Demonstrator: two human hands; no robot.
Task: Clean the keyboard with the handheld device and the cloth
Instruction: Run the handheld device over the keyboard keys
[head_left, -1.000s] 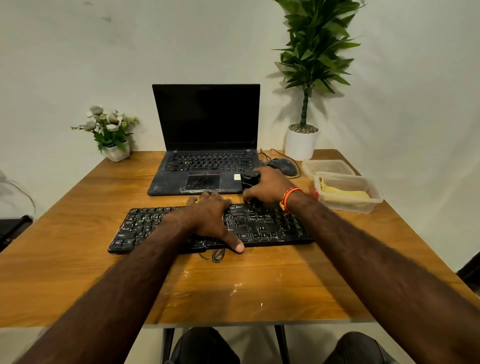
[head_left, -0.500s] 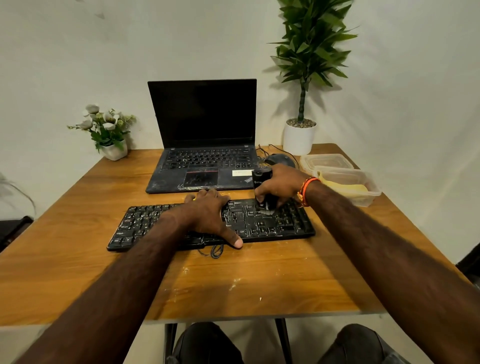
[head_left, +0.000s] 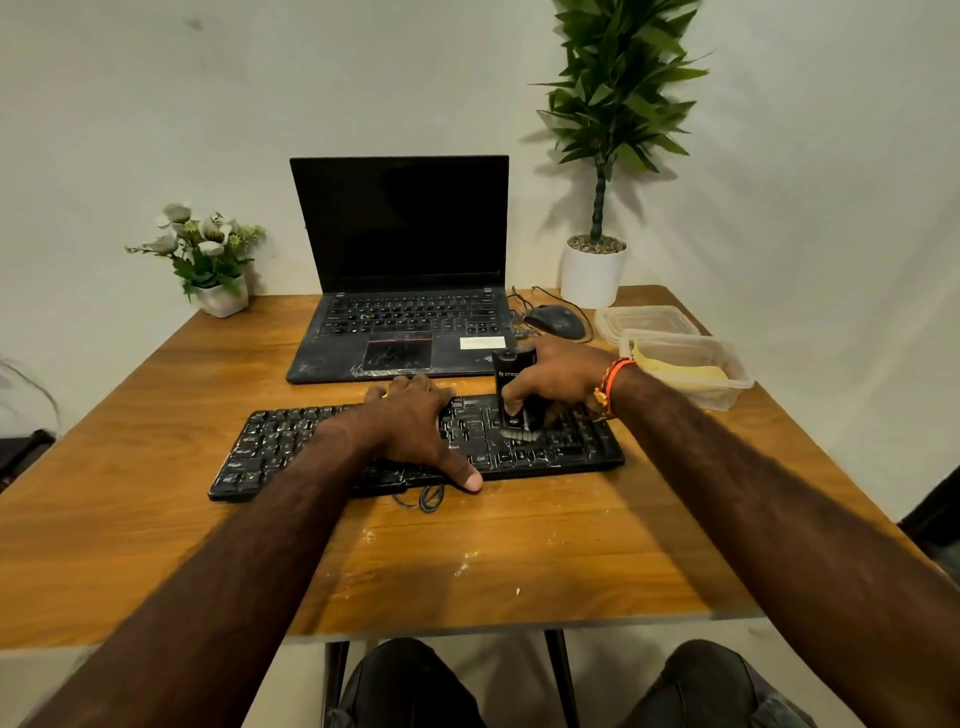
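A dusty black keyboard (head_left: 270, 452) lies across the middle of the wooden table (head_left: 519, 561). My left hand (head_left: 415, 426) rests flat on its centre, fingers spread and thumb at the front edge. My right hand (head_left: 556, 384) grips a small black handheld device (head_left: 511, 371) that stands upright, its brush tip pressed on the keys of the keyboard's right part. A yellow cloth (head_left: 680, 370) lies in a clear plastic container (head_left: 727, 392) at the right.
An open black laptop (head_left: 400, 291) stands behind the keyboard, with a mouse (head_left: 556, 319) and cables beside it. A second clear container (head_left: 644, 317), a tall potted plant (head_left: 595, 270) and a small flower pot (head_left: 221, 296) line the back.
My right hand has lifted the device from beside the laptop and stood it upright on the keyboard's right keys. My left hand has stayed on the keyboard.
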